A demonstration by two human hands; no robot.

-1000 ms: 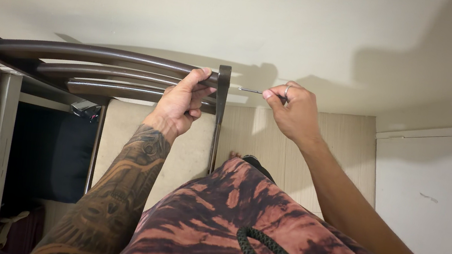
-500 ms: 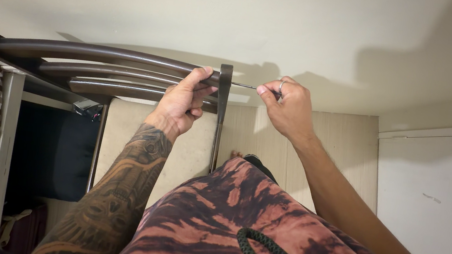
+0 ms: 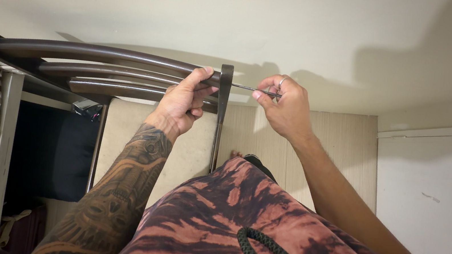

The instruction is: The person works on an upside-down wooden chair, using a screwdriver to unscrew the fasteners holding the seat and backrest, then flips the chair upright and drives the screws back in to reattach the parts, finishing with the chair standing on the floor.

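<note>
your left hand is clamped round the dark chair back. your right hand pinches a thin metal tool (tip at the post).

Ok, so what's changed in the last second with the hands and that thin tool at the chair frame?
Very little. The right hand, pinching the thin metal tool, has shifted slightly along it, but the tool still runs level into the dark upright post. The left hand keeps its grip on the curved chair slats beside the post. Nothing was picked up or let go, and the frame has not moved.
</note>
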